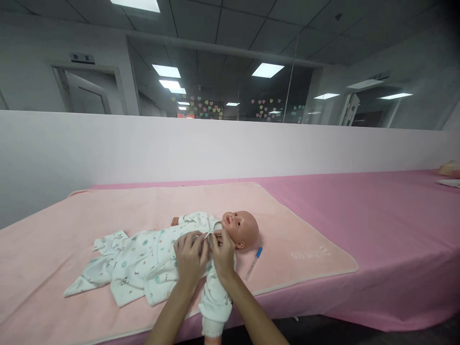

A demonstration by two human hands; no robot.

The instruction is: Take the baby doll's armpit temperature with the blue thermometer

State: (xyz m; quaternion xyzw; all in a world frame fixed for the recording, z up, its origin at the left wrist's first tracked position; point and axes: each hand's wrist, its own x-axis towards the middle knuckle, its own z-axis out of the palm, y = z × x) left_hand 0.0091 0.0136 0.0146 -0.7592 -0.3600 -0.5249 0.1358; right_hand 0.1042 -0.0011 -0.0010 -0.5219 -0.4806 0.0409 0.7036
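A baby doll (247,229) lies on its back with its head to the right. It wears a white patterned baby outfit (138,251), whose lower part spreads out to the left. At the neckline, my left hand (192,251) and my right hand (223,249) meet with fingers pinched. Between them shows a thin white tie (209,234) of the outfit, gripped from both sides. One sleeve of the doll (215,299) hangs toward me between my forearms. Just right of my right hand lies a clear thermometer-like stick with a blue cap (254,262).
Under the doll is a peach blanket (287,230) over a pink-covered table (388,225). The table's front edge runs close below my hands. A white partition (230,148) stands behind. Partly visible items (449,168) sit at the far right edge.
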